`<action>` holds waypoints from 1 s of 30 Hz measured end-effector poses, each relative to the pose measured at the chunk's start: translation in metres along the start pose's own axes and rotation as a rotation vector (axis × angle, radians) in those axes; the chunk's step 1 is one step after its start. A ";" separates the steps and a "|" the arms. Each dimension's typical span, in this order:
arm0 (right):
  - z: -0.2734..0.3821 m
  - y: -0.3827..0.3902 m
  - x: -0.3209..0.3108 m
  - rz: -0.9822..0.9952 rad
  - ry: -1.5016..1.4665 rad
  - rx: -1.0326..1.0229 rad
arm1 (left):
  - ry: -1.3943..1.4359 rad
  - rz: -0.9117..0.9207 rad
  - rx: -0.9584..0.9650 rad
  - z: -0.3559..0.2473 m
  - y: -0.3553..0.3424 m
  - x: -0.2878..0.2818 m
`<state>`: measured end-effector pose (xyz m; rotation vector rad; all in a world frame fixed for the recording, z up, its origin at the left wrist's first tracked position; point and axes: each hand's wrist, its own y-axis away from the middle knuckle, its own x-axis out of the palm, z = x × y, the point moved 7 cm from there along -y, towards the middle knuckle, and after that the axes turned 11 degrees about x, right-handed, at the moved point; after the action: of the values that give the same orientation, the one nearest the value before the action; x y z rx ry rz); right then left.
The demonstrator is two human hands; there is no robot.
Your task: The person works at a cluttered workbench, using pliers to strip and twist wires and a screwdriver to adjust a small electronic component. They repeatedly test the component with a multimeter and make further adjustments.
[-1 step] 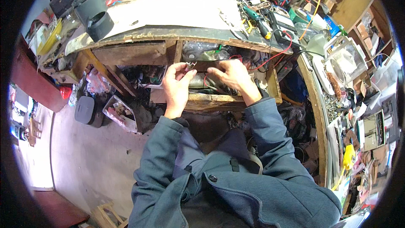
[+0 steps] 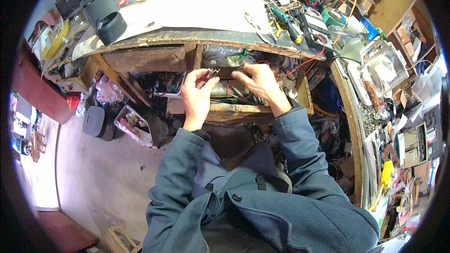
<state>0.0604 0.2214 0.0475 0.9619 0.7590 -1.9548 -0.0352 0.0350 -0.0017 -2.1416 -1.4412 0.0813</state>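
My left hand (image 2: 197, 98) is raised over the open drawer, thumb and fingers closed on a small silvery metal piece (image 2: 213, 71). Its exact kind is too small to make out. To the right of it, a short gap away, is my right hand (image 2: 260, 83), with thumb and forefinger pinched together. Whatever lies between those fingertips is hidden. Below both hands the wooden drawer (image 2: 234, 108) stands pulled out, with cables and clear plastic inside.
Above the drawer runs the workbench (image 2: 197, 11), covered by a white sheet. Pliers, a green-handled screwdriver (image 2: 280, 15) and a black meter with a red lead (image 2: 313, 37) lie at its right. A black cylindrical container (image 2: 111, 28) stands left. A side bench on the right is cluttered.
My right hand's thumb and forefinger have shifted very slightly. The left hand and the metal piece stay almost in place.
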 end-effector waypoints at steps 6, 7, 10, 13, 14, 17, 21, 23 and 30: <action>0.017 0.003 -0.062 -0.615 -0.021 -0.201 | -0.086 0.025 0.073 0.001 0.000 0.000; 0.016 -0.005 -0.071 -0.634 0.064 -0.134 | -0.122 0.029 0.098 -0.001 -0.001 -0.001; -0.008 -0.037 -0.091 -0.718 0.310 -0.080 | -0.181 0.033 0.157 -0.008 -0.002 0.005; -0.016 -0.068 -0.091 -0.593 0.456 -0.014 | -0.221 0.026 0.196 -0.016 -0.001 0.006; -0.017 -0.073 -0.090 -0.557 0.498 0.014 | -0.216 0.028 0.194 -0.018 -0.001 0.007; -0.001 -0.080 -0.085 -0.530 0.552 -0.070 | -0.230 0.033 0.180 -0.021 0.000 0.003; -0.005 -0.095 -0.077 -0.476 0.573 -0.162 | -0.229 0.052 0.173 -0.025 -0.001 0.006; -0.004 -0.093 -0.073 -0.492 0.645 -0.299 | -0.226 0.050 0.158 -0.023 -0.001 0.005; -0.025 -0.088 -0.092 -0.529 0.318 -0.120 | -0.082 0.008 0.036 -0.012 -0.001 0.007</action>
<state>0.0290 0.3203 0.1249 1.0903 1.4129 -2.1852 -0.0288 0.0367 0.0105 -2.1372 -1.4664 0.1993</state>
